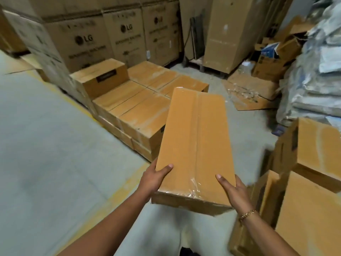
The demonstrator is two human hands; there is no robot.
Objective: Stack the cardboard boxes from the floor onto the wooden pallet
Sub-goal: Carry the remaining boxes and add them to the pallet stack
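Your left hand [154,179], right hand [233,191] clamp near end of long box [193,145], thumbs on top for balance, heading toward stack [140,108].

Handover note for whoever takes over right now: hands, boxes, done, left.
Left hand and right hand each grip a near corner of the carried box, thumbs on top. It is in the air, pointing at the stack.
Done: at least two layers, plus one top box at the far left. The pallet itself is hidden.
Left: set this box down, then probably the loose boxes at right.
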